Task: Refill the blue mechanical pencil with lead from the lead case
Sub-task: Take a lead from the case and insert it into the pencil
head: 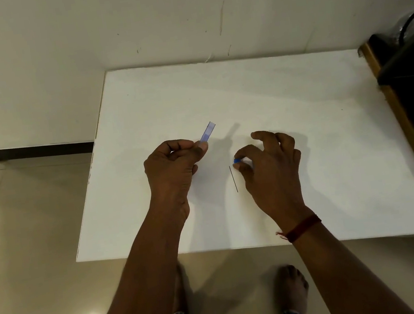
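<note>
My left hand (172, 161) at frame centre, fingers curled, pinching the translucent blue lead case (207, 131), my right hand (268, 164) pinching a small blue cap (237, 161), thin lead (233, 179) beside my thumb, white table (301, 117)

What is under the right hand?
A small blue piece, pinched by the right hand; fingers cover most of it. One thin lead lies on the table beside.
</note>
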